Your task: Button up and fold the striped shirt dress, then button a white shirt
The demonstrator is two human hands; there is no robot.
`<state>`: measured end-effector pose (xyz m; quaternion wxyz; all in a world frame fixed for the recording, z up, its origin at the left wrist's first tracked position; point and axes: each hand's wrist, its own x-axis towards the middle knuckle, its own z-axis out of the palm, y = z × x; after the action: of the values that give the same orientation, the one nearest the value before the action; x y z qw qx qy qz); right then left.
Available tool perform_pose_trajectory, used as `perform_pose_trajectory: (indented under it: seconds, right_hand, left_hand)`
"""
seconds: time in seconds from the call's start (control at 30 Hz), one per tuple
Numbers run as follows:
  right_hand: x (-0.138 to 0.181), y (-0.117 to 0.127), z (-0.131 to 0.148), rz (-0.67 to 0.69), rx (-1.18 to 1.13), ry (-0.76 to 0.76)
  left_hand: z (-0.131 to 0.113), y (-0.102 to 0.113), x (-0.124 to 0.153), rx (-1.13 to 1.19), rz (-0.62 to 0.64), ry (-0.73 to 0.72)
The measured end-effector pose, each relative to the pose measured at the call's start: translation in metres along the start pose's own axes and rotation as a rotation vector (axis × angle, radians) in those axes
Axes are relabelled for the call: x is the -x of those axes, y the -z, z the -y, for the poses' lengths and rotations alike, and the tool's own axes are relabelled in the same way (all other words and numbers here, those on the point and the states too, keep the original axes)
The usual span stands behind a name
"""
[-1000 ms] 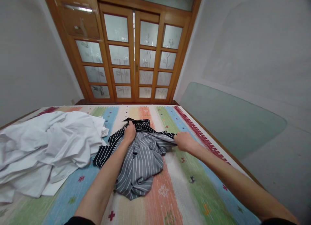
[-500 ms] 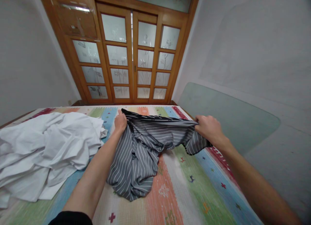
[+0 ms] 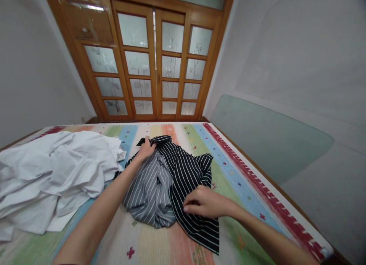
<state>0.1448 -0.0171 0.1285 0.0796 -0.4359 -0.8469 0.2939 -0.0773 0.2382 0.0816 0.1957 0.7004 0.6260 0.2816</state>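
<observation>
A striped shirt [image 3: 191, 169] lies crumpled on the patterned bed cover, its black side with white stripes folded over to the right and its grey inner side showing on the left. My left hand [image 3: 146, 148] is closed on the shirt near its collar, at the far end. Over the black panel, my right hand [image 3: 204, 202] has curled fingers with thumb and forefinger together at the cloth; how much fabric is between them is hard to see. The panel's pointed corner hangs toward me below the right hand.
White cloth [image 3: 57, 169] is heaped on the left side of the colourful striped bed cover [image 3: 151, 244]. A pale green glass-like panel [image 3: 265, 139] leans along the right wall. Beyond the bed stand wooden doors [image 3: 156, 85] with frosted panes.
My right hand has come from the far right toward me and inward, bringing the shirt's side over so its black face shows. My left hand stays near the collar, slightly lower.
</observation>
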Motion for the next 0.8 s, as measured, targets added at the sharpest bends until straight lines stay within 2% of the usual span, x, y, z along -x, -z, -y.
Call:
perform_pose_trajectory:
  seconds: [0.07,0.17,0.23,0.3,0.37,0.43,0.6,0.67,0.8]
  right_hand:
    - [0.001,0.014,-0.022,-0.262,0.05,-0.098]
    - [0.004,0.04,-0.067,-0.665,0.229,-0.211]
    - [0.004,0.053,-0.102,-0.796,0.33,-0.33]
    - [0.001,0.058,-0.134,-0.761,0.263,-0.416]
    - [-0.006,0.056,-0.157,-0.591,0.033,-0.466]
    - [-0.016,0.047,-0.169,-0.519,-0.148,-0.503]
    - [-0.039,0.027,-0.157,-0.561,-0.387,-0.347]
    - [-0.046,0.026,-0.149,-0.573,-0.431,-0.304]
    - [-0.052,0.036,-0.141,-0.689,-0.416,-0.281]
  left_hand:
    - [0.02,0.013,0.016,-0.038,0.029,-0.072]
    - [0.051,0.032,0.042,-0.116,-0.017,-0.127]
    - [0.063,0.041,0.06,-0.152,-0.049,-0.155]
    - [0.065,0.042,0.077,-0.143,-0.052,-0.198]
    - [0.057,0.038,0.087,-0.1,-0.031,-0.239]
    - [0.044,0.031,0.09,-0.056,-0.008,-0.275]
    - [0.011,0.007,0.058,-0.016,0.02,-0.329]
    - [0.002,-0.002,0.041,0.006,0.059,-0.29]
    - [-0.004,-0.019,0.016,0.058,0.082,-0.178]
